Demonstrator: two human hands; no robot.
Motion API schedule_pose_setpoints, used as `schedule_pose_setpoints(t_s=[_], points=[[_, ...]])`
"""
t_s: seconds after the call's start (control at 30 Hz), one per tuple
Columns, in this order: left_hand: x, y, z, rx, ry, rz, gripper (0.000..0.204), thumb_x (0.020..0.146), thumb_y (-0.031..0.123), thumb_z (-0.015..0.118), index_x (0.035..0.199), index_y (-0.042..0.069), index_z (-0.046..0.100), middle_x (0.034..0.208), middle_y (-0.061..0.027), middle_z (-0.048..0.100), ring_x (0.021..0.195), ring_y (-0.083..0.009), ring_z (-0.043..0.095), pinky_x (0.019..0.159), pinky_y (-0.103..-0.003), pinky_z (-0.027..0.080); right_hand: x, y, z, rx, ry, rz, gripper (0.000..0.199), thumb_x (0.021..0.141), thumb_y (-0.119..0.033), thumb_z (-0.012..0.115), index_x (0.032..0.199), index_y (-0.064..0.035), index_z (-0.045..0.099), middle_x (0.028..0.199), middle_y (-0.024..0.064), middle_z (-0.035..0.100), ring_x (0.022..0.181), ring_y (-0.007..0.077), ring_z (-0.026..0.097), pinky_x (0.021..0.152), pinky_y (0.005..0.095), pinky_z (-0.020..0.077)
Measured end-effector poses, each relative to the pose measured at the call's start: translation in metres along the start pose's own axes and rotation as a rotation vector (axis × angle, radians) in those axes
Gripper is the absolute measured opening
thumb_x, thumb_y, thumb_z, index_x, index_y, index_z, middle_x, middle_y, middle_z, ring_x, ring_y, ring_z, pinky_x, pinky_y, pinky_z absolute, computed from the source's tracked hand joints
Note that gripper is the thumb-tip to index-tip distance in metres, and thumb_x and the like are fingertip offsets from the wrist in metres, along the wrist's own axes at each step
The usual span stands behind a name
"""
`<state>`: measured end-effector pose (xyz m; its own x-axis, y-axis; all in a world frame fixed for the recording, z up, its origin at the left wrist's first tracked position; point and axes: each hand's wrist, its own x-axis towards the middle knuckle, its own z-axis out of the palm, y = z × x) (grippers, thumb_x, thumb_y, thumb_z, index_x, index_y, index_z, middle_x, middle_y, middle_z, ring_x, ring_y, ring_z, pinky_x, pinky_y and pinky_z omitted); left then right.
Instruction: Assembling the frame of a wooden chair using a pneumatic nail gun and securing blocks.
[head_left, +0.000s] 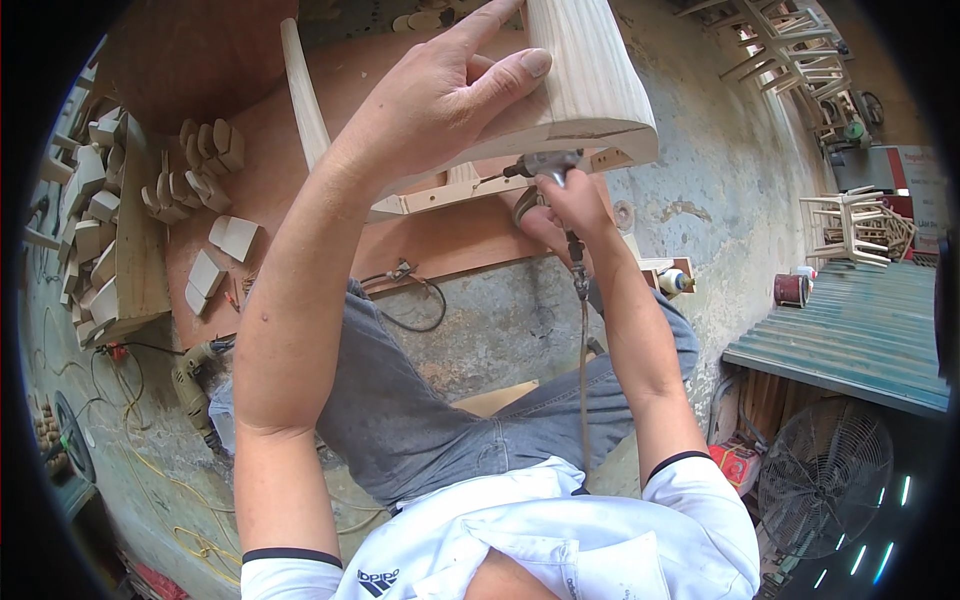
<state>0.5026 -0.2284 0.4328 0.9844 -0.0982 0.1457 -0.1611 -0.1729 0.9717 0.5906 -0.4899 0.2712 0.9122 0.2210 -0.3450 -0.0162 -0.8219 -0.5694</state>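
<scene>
In front of me stands a pale wooden chair frame, with a wide curved board [590, 75] at the top and a rail with drilled holes [440, 197] under it. My left hand [430, 100] holds the board's left side, thumb on its face and index finger stretched along it. My right hand [575, 205] is closed around a silver air screwdriver [552, 162] beneath the board. Its thin bit points left and reaches the rail; whether it sits in a hole I cannot tell. An air hose [584, 350] hangs from the tool's handle.
Cut wooden blocks [205, 275] lie on the brown board at left, beside a heaped wooden crate [140, 240]. A corded drill [190, 385] and cables lie by my left leg. At right are a small stool frame [848, 225], green corrugated sheet [850, 325] and a fan [825, 475].
</scene>
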Motion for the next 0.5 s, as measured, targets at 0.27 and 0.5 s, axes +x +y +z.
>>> schedule_pose_setpoints(t_s=[0.27, 0.5], points=[[0.001, 0.005, 0.002, 0.018, 0.028, -0.013, 0.073, 0.101, 0.038, 0.055, 0.157, 0.007, 0.02, 0.084, -0.0094, 0.069, 0.077, -0.0116, 0.062, 0.069, -0.027, 0.049, -0.007, 0.043, 0.012, 0.69, -0.017, 0.234, 0.032, 0.094, -0.023, 0.064, 0.11, 0.0042, 0.057, 0.077, 0.0116, 0.069, 0.053, 0.0181, 0.063, 0.039, 0.0257, 0.0476], [0.004, 0.002, 0.005, -0.011, 0.002, 0.024, 0.071, 0.102, 0.037, 0.054, 0.157, 0.007, 0.021, 0.077, -0.0056, 0.065, 0.072, -0.009, 0.058, 0.066, -0.026, 0.046, 0.004, 0.046, 0.02, 0.178, 0.095, -0.092, 0.034, 0.092, -0.03, 0.065, 0.106, 0.0007, 0.062, 0.088, 0.0184, 0.07, 0.072, 0.0294, 0.068, 0.06, 0.0388, 0.0542]])
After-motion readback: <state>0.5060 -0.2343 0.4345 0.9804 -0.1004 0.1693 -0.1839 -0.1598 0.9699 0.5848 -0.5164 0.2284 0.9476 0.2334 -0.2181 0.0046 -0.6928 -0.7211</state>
